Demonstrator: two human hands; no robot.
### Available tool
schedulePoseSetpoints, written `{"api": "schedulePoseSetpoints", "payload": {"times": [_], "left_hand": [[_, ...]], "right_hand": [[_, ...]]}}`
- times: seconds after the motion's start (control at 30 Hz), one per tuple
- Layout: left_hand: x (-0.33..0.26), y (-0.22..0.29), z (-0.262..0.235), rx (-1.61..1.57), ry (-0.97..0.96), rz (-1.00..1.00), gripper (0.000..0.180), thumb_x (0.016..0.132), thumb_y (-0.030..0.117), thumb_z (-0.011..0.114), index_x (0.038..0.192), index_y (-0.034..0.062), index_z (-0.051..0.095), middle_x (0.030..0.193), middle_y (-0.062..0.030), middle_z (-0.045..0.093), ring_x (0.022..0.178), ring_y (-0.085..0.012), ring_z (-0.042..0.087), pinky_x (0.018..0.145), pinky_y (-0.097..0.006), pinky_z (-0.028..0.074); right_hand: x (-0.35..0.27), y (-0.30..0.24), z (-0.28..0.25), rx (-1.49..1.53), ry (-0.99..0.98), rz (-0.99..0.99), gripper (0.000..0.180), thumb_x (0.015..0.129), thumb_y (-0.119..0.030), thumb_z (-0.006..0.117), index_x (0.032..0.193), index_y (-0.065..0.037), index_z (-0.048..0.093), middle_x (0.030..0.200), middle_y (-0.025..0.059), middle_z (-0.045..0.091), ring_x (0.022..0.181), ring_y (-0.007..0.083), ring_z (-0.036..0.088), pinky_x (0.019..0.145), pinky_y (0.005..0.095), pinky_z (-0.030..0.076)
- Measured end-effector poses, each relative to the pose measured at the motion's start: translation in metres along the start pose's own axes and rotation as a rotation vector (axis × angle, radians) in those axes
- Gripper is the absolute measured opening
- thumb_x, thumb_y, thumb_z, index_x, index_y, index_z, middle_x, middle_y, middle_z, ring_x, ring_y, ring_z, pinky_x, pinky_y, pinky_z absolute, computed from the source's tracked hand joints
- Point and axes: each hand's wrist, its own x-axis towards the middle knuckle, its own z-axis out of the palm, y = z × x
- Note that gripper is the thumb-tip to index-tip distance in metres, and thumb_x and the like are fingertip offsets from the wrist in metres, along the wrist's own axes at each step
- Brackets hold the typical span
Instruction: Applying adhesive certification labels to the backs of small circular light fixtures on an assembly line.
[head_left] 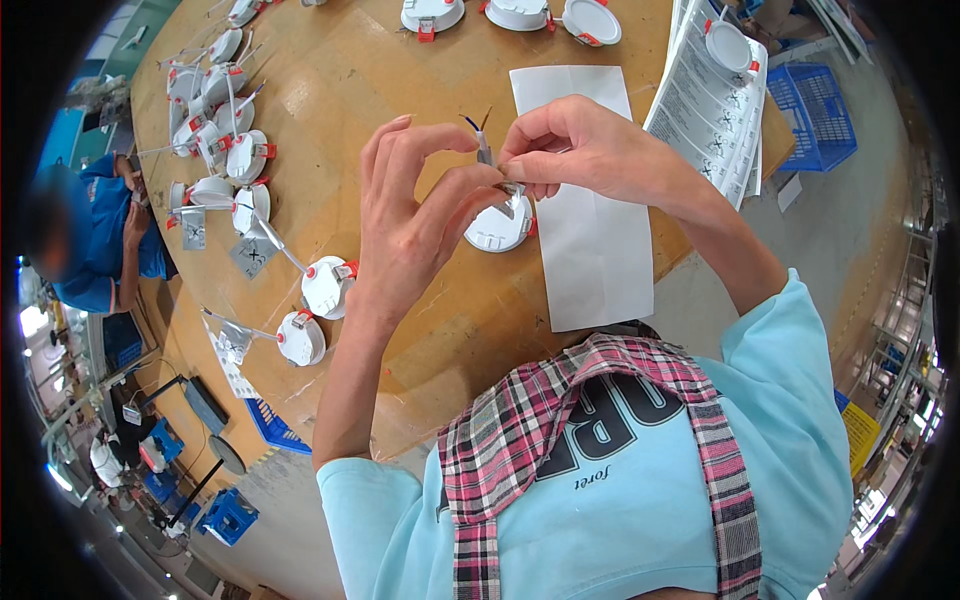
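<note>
Our left hand (405, 215) and right hand (590, 150) meet, fingertips pinching what looks like a silvery label (512, 203) beside the grey cable (484, 152). The white downlight (495, 232) lies beneath them on the wooden table (430, 340). We seem to be wrapping the label; aligning its edges calls for steady fingers.

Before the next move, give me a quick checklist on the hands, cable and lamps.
1. Left hand pinching the silvery label: ok.
2. Right hand closed beside the cable: ok.
3. Wire ends exposed: ok, pointing up and splayed apart.
4. Label fully stuck down: cannot tell, fingers hide part of it.
5. Lamp below the hands lying on the table: ok.
6. Lamps at upper left spaced apart: not ok, bunched together.
</note>
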Motion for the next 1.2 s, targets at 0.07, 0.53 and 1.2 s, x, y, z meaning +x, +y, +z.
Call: {"api": "schedulePoseSetpoints", "payload": {"times": [0.07,0.53,1.2], "left_hand": [[0.001,-0.001,0.0,0.011,-0.018,0.01,0.024,0.065,0.012,0.078,0.086,0.0117,0.065,0.099,-0.0012,0.054,0.094,-0.0205,0.054,0.092,-0.046,0.04],[-0.002,-0.001,0.0,0.044,-0.048,0.052,0.023,0.066,0.007,0.074,0.084,0.0076,0.06,0.097,-0.0015,0.054,0.092,-0.0208,0.052,0.092,-0.045,0.04],[-0.003,-0.009,-0.002,0.097,0.032,0.103,0.022,0.067,0.014,0.076,0.087,0.0125,0.067,0.099,0.0018,0.062,0.092,-0.0174,0.059,0.089,-0.04,0.042]], "right_hand": [[0.002,0.002,-0.001,-0.006,-0.011,0.007,0.021,0.088,-0.017,0.059,0.092,0.002,0.064,0.076,0.0034,0.062,0.07,0.0096,0.058,0.065,0.0234,0.048],[0.008,0.012,-0.003,-0.031,-0.013,0.004,0.026,0.088,-0.02,0.057,0.089,0.004,0.064,0.074,0.0048,0.062,0.068,0.0104,0.058,0.063,0.0237,0.049],[0.018,0.006,-0.006,0.08,-0.139,0.018,0.028,0.09,-0.024,0.057,0.094,0.002,0.066,0.08,0.0046,0.064,0.073,0.0097,0.061,0.068,0.0235,0.05]]}}
